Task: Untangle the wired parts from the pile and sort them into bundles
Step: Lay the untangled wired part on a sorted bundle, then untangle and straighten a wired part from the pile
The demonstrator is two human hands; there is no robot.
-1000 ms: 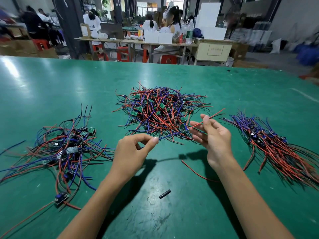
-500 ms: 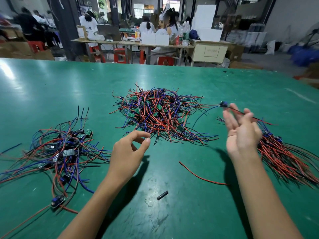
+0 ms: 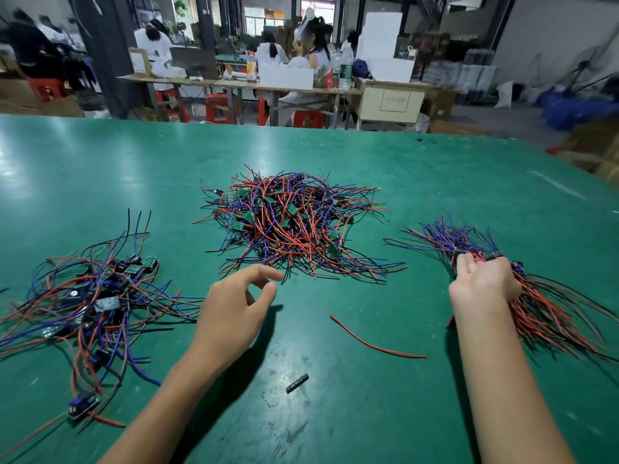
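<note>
Two bundles lie sorted, the left bundle (image 3: 90,303) and the right bundle (image 3: 536,289), but the big middle pile (image 3: 294,226) waits; the left hand (image 3: 234,306) curls loosely, holding nothing, and the right hand (image 3: 482,283) rests on the right bundle, grip unclear.

One head-worn wide-angle view looks forward and down across the green table (image 3: 435,182), close above the forearms (the workshop behind shows blurred).

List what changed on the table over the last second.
The right hand carried a pulled-out wired part rightward and now rests on the right bundle. The left hand let go and hovers empty. Middle pile, left bundle, loose red wire stayed.
</note>
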